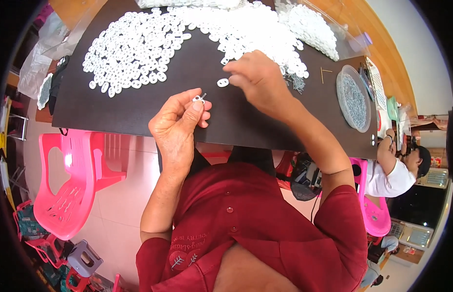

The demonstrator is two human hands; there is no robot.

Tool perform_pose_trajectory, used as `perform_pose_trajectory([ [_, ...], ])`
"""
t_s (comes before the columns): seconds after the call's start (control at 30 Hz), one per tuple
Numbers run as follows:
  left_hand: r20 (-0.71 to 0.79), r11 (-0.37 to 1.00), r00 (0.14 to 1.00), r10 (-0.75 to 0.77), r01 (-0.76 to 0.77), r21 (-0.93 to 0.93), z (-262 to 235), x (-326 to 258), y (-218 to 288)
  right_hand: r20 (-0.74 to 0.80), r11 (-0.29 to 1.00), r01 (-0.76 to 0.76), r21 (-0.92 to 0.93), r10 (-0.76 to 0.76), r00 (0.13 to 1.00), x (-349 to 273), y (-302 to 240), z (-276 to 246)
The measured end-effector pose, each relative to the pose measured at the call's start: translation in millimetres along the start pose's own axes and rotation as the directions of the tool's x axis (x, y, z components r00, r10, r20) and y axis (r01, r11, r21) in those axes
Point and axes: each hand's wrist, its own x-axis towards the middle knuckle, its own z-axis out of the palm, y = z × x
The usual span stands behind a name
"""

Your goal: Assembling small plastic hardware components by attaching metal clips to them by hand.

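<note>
Fingers of left hand [180, 121] pinching a washer-and-screw piece [199, 99], right hand [255, 78] picking another washer [223, 82] mid-board; next needs careful threading.

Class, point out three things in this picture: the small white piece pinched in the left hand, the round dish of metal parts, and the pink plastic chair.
small white piece [198, 99], head view, its white body above the fingertips.
round dish [353, 97], head view, its near rim.
pink plastic chair [70, 194], head view, the seat.
</note>
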Motion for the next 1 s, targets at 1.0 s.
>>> perform_pose_trajectory([
  [1.0,0.065,0.987,0.994,-0.092,0.1,-0.128,12,0,-5,0.209,0.484,-0.38,0.788,0.37,0.905,-13,-26,10],
])
